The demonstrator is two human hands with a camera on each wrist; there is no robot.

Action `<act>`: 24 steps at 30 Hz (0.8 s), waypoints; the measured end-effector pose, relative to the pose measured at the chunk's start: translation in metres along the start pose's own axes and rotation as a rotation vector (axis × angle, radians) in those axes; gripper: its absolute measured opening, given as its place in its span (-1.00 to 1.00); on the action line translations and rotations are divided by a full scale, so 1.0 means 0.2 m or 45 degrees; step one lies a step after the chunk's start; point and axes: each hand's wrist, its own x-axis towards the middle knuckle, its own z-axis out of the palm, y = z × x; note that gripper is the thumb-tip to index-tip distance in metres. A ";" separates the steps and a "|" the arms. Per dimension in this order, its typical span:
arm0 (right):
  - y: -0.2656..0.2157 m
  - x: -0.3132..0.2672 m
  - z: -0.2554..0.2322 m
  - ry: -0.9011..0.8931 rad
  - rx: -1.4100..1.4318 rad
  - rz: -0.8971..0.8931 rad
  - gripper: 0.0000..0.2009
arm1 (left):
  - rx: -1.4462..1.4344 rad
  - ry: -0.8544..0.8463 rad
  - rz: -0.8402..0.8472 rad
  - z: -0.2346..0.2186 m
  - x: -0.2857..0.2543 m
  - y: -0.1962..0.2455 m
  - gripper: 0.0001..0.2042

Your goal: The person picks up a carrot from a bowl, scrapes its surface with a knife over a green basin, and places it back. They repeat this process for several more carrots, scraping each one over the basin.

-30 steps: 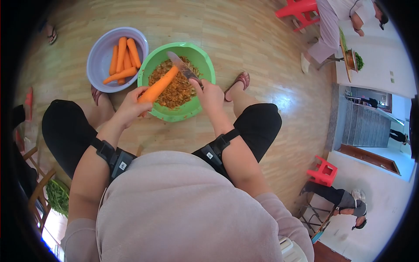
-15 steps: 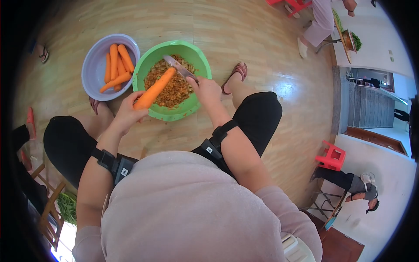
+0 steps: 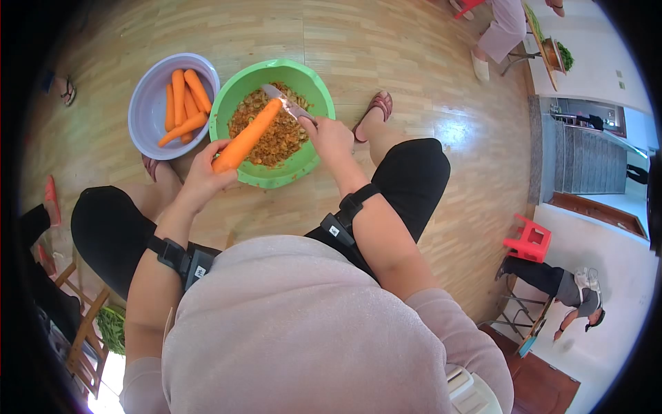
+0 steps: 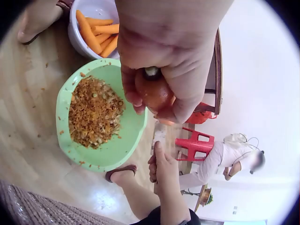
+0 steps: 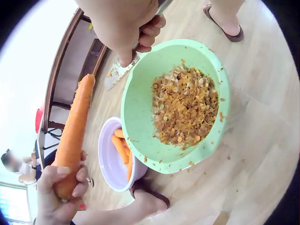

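Note:
My left hand (image 3: 207,172) grips the thick end of a large orange carrot (image 3: 247,140), whose thin end points up and away over the green basin (image 3: 321,86). In my right hand (image 3: 332,141) is a knife (image 3: 293,109), held by its handle. The blade lies across the carrot's thin end in the head view. In the right wrist view the carrot (image 5: 75,126) looks smooth and bright, with a rough edge near its tip. Brown-orange peelings (image 3: 279,146) lie heaped in the basin below both hands. The left wrist view shows the carrot's stem end (image 4: 152,72) against the palm.
A pale purple basin (image 3: 148,134) with several carrots (image 3: 181,100) stands left of the green one. My sandalled foot (image 3: 376,114) is right of the basins. Another person (image 3: 579,293) is by a table at the far right, near a red stool (image 3: 528,239).
The head view has shifted, so the basins appear slightly farther left. Both hands keep their grip, and the knife has moved slightly near the carrot's thin end.

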 end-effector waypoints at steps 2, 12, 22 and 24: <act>-0.04 0.00 -0.04 0.033 0.019 -0.019 -0.52 | -0.094 0.008 -0.077 -0.01 0.01 -0.02 -0.51; -0.24 -0.15 0.01 -0.287 0.598 -0.390 -0.58 | -0.560 -0.006 -0.227 0.00 0.02 0.00 -0.67; -0.18 -0.09 0.06 0.003 0.319 -0.417 -0.62 | -0.453 -0.074 -0.230 0.01 0.01 0.00 -0.62; -0.17 -0.08 0.05 0.031 0.217 -0.283 -0.63 | -0.477 -0.094 -0.239 0.01 0.01 -0.01 -0.60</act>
